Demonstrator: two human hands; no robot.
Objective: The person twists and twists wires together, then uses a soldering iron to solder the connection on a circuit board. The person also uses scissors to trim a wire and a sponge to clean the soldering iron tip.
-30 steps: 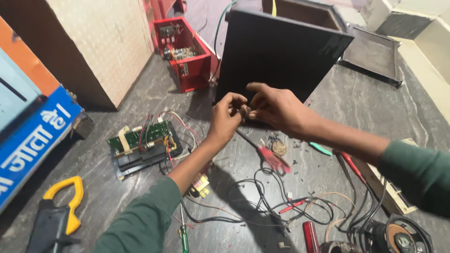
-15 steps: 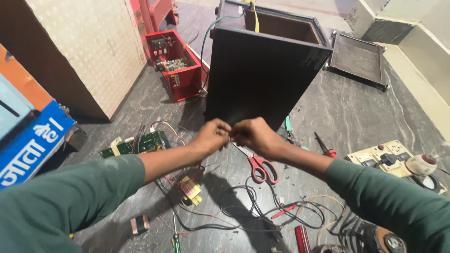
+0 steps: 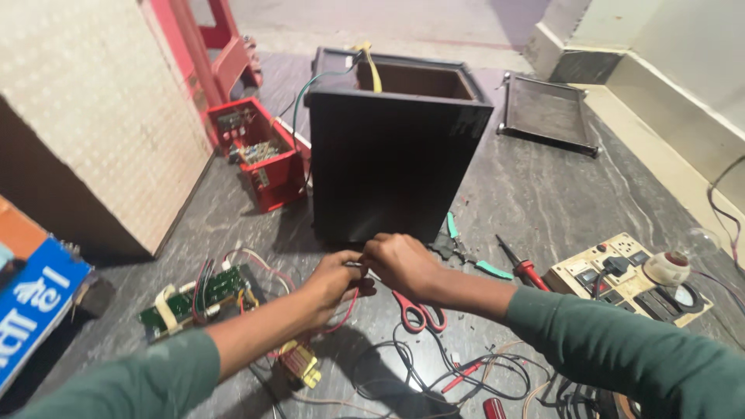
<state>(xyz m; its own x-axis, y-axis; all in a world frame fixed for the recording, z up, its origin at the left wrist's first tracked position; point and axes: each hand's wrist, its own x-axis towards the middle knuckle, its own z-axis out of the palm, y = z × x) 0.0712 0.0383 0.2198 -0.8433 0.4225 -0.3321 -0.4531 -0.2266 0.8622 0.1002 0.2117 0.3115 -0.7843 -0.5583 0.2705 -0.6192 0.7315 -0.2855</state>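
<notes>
Your left hand (image 3: 335, 278) and right hand (image 3: 401, 264) meet fingertip to fingertip, both pinched on a thin wire end (image 3: 358, 266) just in front of the black cabinet (image 3: 392, 147), over the red-handled scissors (image 3: 417, 310) at 5 o'clock. Against the view half a second ago, the pinch has held. The framing has shifted: the green circuit board (image 3: 203, 293) lies at 8 o'clock, the switch panel (image 3: 617, 275) at 3 o'clock.

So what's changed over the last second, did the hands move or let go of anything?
Both hands came down from against the black box to just above the floor in front of it. The left hand and right hand stay pinched together on something small, seemingly a thin wire; nothing was let go. The box, red-handled scissors and green circuit board look unmoved.
</notes>
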